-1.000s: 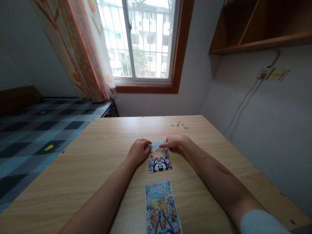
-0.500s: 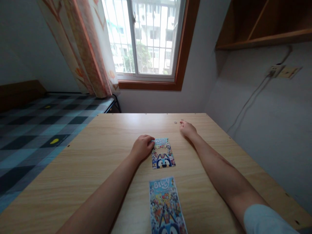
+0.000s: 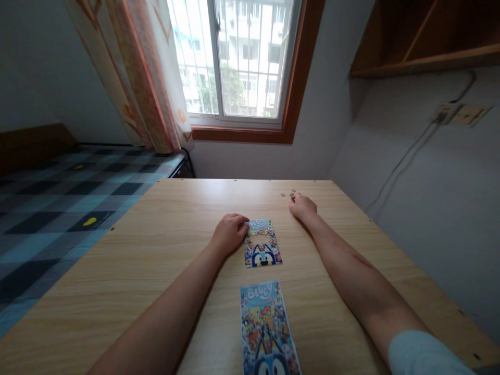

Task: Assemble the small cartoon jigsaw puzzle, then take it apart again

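Note:
A small colourful jigsaw puzzle [image 3: 261,242] with a blue cartoon dog lies mid-table. My left hand [image 3: 229,233] rests curled against its upper left corner, fingertips touching the edge. My right hand [image 3: 302,204] is stretched out to the far right of the table, fingers curled down over a few loose puzzle pieces [image 3: 287,194]; what they hold is hidden. A printed picture card [image 3: 268,327] with the same cartoon design lies nearer me.
The wooden table [image 3: 128,265] meets a grey wall on the right. A bed with a checked blue cover [image 3: 54,208] stands left. Behind are a window [image 3: 238,57], a curtain [image 3: 144,78], a wall shelf [image 3: 425,36] and a socket with cable [image 3: 445,112].
My right hand left the top edge of the puzzle and reached out to the loose pieces at the far right. My left hand stayed at the puzzle's corner. The view shifted slightly.

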The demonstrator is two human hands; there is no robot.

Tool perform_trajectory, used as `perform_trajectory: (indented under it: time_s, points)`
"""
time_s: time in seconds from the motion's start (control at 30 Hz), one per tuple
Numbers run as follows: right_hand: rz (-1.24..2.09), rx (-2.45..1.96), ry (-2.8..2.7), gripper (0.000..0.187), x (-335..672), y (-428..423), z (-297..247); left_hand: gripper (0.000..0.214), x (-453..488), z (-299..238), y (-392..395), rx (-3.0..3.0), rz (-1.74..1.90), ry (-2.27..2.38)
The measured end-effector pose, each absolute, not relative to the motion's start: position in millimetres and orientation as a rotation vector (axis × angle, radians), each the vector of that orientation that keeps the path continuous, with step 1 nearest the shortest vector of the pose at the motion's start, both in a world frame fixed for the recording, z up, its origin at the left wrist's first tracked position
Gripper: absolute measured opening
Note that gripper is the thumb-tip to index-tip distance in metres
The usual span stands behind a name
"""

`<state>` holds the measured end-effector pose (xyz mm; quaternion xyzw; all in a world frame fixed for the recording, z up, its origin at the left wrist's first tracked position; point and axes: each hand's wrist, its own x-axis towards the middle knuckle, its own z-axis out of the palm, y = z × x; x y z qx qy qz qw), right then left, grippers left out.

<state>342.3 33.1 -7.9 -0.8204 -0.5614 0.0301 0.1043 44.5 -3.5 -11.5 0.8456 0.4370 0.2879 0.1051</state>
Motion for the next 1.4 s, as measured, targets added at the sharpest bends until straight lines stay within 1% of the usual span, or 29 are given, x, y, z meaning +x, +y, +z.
perform_trajectory:
  time_s: [0.07, 0.13, 0.27, 0.53, 0.63, 0.77, 1.1, 1.4]
  points:
    - [0.083, -2.409, -1.643, 0.054, 342, 32, -7, 0.024, 44, -11, -3, 2.493, 0.851, 1.288]
    - [0.102, -2.414, -1.665, 0.056, 342, 32, -6, 0.024, 45, -11, -4, 2.491, 0.848, 1.286]
    - [0.09, -2.446, -1.705, 0.044, 344, 33, -4, 0.025, 48, -10, -7, 2.49, 0.837, 1.292]
    - [-0.068, -2.398, -1.695, 0.03, 344, 27, -3, 0.023, 52, -12, -6, 2.495, 0.81, 1.296]
    - [-0.146, -2.333, -1.751, 0.028, 342, 24, -3, 0.022, 51, -12, -6, 2.494, 0.805, 1.3]
    - [-0.209, -2.257, -1.785, 0.032, 341, 22, -5, 0.022, 50, -13, -6, 2.495, 0.819, 1.289]
    - [-0.025, -2.453, -1.856, 0.027, 343, 20, 17, 0.023, 51, -11, -6, 2.481, 0.817, 1.292]
    - [0.144, -2.484, -1.918, 0.024, 345, 20, 27, 0.022, 50, -10, -6, 2.491, 0.834, 1.277]
